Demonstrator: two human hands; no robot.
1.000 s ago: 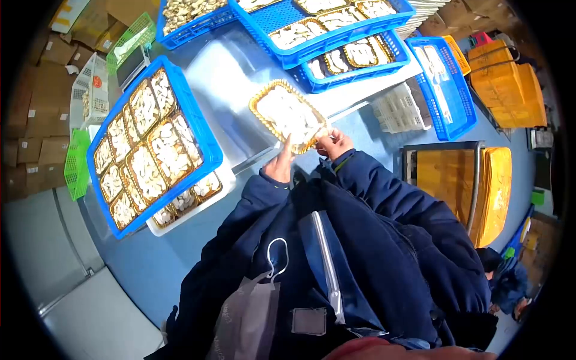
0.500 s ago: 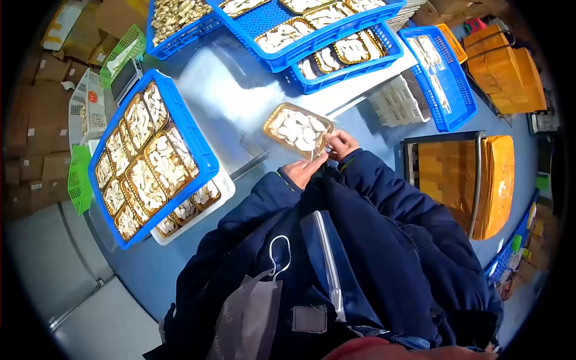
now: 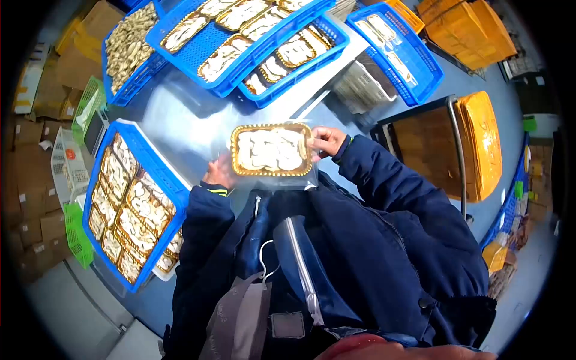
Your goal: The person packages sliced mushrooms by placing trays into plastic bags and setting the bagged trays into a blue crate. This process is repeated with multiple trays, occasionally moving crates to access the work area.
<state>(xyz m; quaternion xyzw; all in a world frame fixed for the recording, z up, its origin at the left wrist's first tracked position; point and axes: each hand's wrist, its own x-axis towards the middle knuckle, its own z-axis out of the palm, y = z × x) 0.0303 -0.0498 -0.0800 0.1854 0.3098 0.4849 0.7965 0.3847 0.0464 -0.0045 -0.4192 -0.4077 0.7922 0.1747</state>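
A gold-rimmed tray of pale sliced mushrooms (image 3: 273, 150) hangs level in front of my body, with clear plastic film (image 3: 273, 182) around it that shows past its lower and left edges. My right hand (image 3: 328, 141) is closed on the tray's right edge, thumb and fingers pinching it. On the other side, my left hand (image 3: 220, 173) is closed on the film, slightly apart from the tray; the film and glare blur its fingers. To the left, a tilted blue crate (image 3: 178, 201) holds several similar filled trays.
Beyond the metal table (image 3: 171, 114), stacked blue crates (image 3: 225, 90) hold more trays. A blue crate of whole mushrooms (image 3: 123, 96) is at the far left. Another blue crate (image 3: 426, 84), a white basket (image 3: 360, 90) and a cart with orange-wrapped boxes (image 3: 480, 147) stand on the right.
The tray has turned level and come closer to my body. My left hand has moved left, away from my right hand, to the film's other side. The whole view has shifted.
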